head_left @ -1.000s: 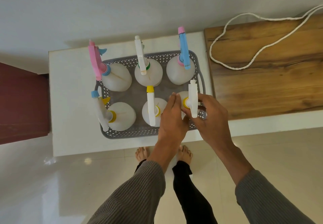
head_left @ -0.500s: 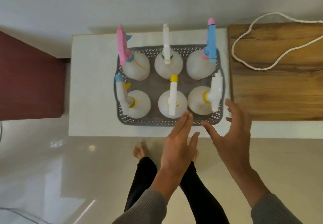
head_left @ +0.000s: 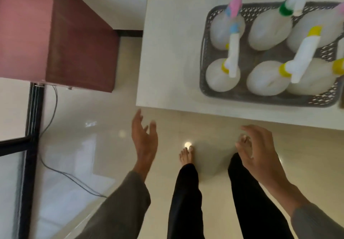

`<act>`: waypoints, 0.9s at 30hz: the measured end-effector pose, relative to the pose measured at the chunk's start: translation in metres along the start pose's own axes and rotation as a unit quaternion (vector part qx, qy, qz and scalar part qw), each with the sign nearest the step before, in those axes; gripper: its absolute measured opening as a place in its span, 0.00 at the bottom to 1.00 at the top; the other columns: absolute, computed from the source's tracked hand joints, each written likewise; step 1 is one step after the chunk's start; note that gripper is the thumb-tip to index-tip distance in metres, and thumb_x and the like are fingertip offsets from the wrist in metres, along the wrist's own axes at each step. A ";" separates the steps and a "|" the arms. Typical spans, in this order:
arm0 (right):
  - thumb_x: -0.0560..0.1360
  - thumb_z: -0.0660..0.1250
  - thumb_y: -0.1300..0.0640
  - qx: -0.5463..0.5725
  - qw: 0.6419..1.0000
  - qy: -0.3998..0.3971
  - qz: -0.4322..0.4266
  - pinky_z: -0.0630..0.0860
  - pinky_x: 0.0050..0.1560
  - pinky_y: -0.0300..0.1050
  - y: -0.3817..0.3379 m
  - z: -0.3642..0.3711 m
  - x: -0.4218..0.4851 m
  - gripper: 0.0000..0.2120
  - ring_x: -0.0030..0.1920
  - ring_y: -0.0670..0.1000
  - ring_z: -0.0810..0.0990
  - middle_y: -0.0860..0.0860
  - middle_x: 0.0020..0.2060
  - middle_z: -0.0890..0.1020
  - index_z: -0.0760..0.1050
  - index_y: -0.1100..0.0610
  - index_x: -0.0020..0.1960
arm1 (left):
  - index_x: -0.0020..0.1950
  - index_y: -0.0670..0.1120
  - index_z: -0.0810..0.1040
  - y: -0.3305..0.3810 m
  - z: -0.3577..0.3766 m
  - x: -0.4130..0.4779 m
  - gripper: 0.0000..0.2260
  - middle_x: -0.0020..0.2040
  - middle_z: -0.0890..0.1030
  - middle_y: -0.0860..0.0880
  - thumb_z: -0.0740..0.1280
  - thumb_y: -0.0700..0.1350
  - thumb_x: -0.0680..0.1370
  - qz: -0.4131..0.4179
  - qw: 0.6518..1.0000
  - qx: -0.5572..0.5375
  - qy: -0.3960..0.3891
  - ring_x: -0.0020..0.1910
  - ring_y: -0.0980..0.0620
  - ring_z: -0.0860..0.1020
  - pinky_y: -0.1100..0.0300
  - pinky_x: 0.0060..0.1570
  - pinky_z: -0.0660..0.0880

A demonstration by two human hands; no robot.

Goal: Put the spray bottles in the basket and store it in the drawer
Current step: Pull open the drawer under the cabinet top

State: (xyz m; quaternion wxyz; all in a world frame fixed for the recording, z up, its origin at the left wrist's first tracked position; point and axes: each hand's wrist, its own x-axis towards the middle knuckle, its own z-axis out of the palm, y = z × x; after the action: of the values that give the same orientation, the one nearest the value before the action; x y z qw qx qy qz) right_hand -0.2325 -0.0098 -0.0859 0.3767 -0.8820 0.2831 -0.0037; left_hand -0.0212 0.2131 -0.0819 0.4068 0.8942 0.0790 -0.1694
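A grey perforated basket (head_left: 242, 94) sits on the white cabinet top (head_left: 171, 52) at the upper right, partly cut off by the frame edge. Several white spray bottles stand in it: one with a pink trigger (head_left: 226, 28), one with a green collar (head_left: 270, 30), and yellow-collared ones in front (head_left: 221, 74) (head_left: 268, 79). My left hand (head_left: 144, 140) hangs open over the floor, below the cabinet's front left corner. My right hand (head_left: 258, 151) is open too, fingers curled, just below the cabinet's front edge. Neither hand touches anything. No drawer shows.
A dark red cabinet (head_left: 61, 33) stands at the upper left, with a gap between it and the white cabinet. A thin cable (head_left: 50, 123) runs over the glossy floor by a black-framed glass panel (head_left: 28, 145). My bare feet (head_left: 186, 155) and black trouser legs are below.
Both hands have come off the front right bottle and dropped away from the basket to below the cabinet's edge. The view has swung left and lower; the basket now sits at the upper right.
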 end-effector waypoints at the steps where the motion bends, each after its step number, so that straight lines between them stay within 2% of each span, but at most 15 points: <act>1: 0.78 0.67 0.58 -0.003 1.000 -0.001 0.001 0.73 0.56 0.42 -0.004 0.009 0.002 0.19 0.63 0.52 0.70 0.53 0.62 0.71 0.70 0.56 0.68 | 0.77 0.48 0.62 -0.006 -0.006 0.018 0.28 0.76 0.66 0.51 0.64 0.35 0.79 -0.026 0.999 -0.019 0.001 0.72 0.54 0.67 0.62 0.61 0.73; 3: 0.76 0.69 0.61 -0.021 1.000 -0.002 0.006 0.72 0.56 0.43 -0.012 0.024 0.006 0.22 0.63 0.53 0.70 0.53 0.62 0.72 0.70 0.57 0.68 | 0.79 0.48 0.58 -0.016 -0.014 0.051 0.34 0.78 0.62 0.51 0.61 0.28 0.76 -0.061 0.996 -0.058 -0.023 0.75 0.53 0.63 0.58 0.65 0.71; 5: 0.74 0.70 0.62 -0.040 0.999 -0.002 0.022 0.72 0.57 0.44 -0.020 0.037 0.010 0.23 0.64 0.54 0.70 0.55 0.62 0.72 0.70 0.58 0.68 | 0.78 0.47 0.59 -0.022 -0.015 0.078 0.37 0.77 0.64 0.50 0.58 0.24 0.72 -0.098 0.988 -0.097 -0.073 0.75 0.52 0.64 0.56 0.66 0.71; 8: 0.75 0.70 0.62 -0.042 0.998 0.008 0.044 0.72 0.59 0.45 -0.030 0.047 0.016 0.24 0.65 0.55 0.70 0.57 0.64 0.71 0.69 0.59 0.69 | 0.73 0.47 0.69 -0.029 -0.007 0.101 0.35 0.67 0.76 0.55 0.56 0.22 0.70 -0.116 0.979 -0.104 -0.132 0.65 0.57 0.74 0.66 0.44 0.75; 10: 0.76 0.69 0.62 -0.041 0.998 0.015 0.053 0.71 0.62 0.46 -0.036 0.051 0.018 0.24 0.67 0.55 0.69 0.57 0.65 0.70 0.68 0.59 0.70 | 0.70 0.47 0.72 -0.037 -0.004 0.105 0.32 0.64 0.78 0.54 0.54 0.23 0.71 -0.126 0.979 -0.112 -0.114 0.59 0.61 0.77 0.68 0.41 0.75; 11: 0.76 0.68 0.62 -0.038 0.997 0.020 0.062 0.71 0.64 0.46 -0.037 0.051 0.019 0.24 0.67 0.55 0.68 0.57 0.66 0.70 0.68 0.59 0.71 | 0.69 0.47 0.73 -0.041 -0.003 0.104 0.31 0.65 0.78 0.52 0.54 0.24 0.72 -0.124 0.980 -0.115 -0.104 0.59 0.60 0.78 0.68 0.42 0.77; 14: 0.76 0.69 0.62 -0.038 0.994 0.036 0.093 0.70 0.64 0.46 -0.038 0.051 0.018 0.26 0.69 0.55 0.66 0.58 0.67 0.69 0.67 0.59 0.71 | 0.72 0.47 0.70 -0.051 0.005 0.092 0.33 0.70 0.74 0.53 0.52 0.23 0.72 -0.108 0.981 -0.136 -0.091 0.68 0.56 0.73 0.62 0.58 0.77; 17: 0.76 0.70 0.60 -0.076 0.990 0.042 0.113 0.71 0.67 0.51 -0.033 0.047 0.014 0.29 0.72 0.58 0.63 0.60 0.70 0.67 0.64 0.60 0.74 | 0.76 0.49 0.64 -0.053 0.013 0.078 0.36 0.74 0.69 0.54 0.53 0.23 0.73 -0.100 0.983 -0.142 -0.066 0.69 0.55 0.71 0.57 0.61 0.76; 19: 0.77 0.69 0.57 -0.118 0.985 0.030 0.122 0.69 0.71 0.57 -0.025 0.042 0.012 0.32 0.74 0.60 0.60 0.60 0.74 0.64 0.60 0.61 0.77 | 0.78 0.50 0.59 -0.058 0.016 0.075 0.37 0.76 0.65 0.53 0.57 0.24 0.74 -0.094 0.984 -0.132 -0.070 0.72 0.55 0.69 0.58 0.61 0.76; 22: 0.79 0.64 0.50 -0.188 0.972 -0.024 0.143 0.57 0.78 0.60 -0.010 0.040 0.006 0.38 0.80 0.60 0.49 0.58 0.80 0.51 0.49 0.60 0.80 | 0.80 0.50 0.51 -0.063 0.021 0.061 0.36 0.80 0.56 0.50 0.65 0.34 0.77 -0.102 0.987 -0.096 -0.081 0.78 0.51 0.58 0.54 0.72 0.64; 23: 0.80 0.62 0.47 -0.216 0.965 -0.049 0.142 0.54 0.78 0.60 -0.005 0.042 0.003 0.39 0.80 0.60 0.44 0.57 0.81 0.46 0.45 0.59 0.81 | 0.81 0.49 0.47 -0.063 0.024 0.049 0.36 0.81 0.52 0.49 0.65 0.40 0.79 -0.075 0.994 -0.035 -0.069 0.79 0.49 0.53 0.52 0.76 0.58; 25: 0.81 0.57 0.42 -0.254 0.951 -0.096 0.147 0.50 0.78 0.63 0.002 0.047 -0.003 0.39 0.79 0.61 0.37 0.56 0.80 0.37 0.39 0.55 0.81 | 0.80 0.45 0.43 -0.064 0.036 0.018 0.36 0.81 0.45 0.46 0.61 0.51 0.81 0.040 0.991 0.122 -0.043 0.80 0.46 0.45 0.49 0.78 0.50; 27: 0.81 0.53 0.40 -0.265 0.943 -0.125 0.162 0.50 0.77 0.67 0.007 0.053 -0.009 0.38 0.78 0.62 0.33 0.55 0.79 0.33 0.35 0.50 0.80 | 0.80 0.46 0.41 -0.063 0.052 -0.018 0.35 0.81 0.41 0.45 0.56 0.56 0.82 0.180 0.950 0.241 -0.083 0.80 0.44 0.41 0.45 0.77 0.44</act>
State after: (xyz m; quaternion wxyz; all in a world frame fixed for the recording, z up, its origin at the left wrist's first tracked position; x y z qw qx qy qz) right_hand -0.2320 0.0259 -0.1268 0.1576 -0.8857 0.3633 0.2423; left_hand -0.0676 0.2150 -0.1517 0.2078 0.9479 -0.1607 -0.1804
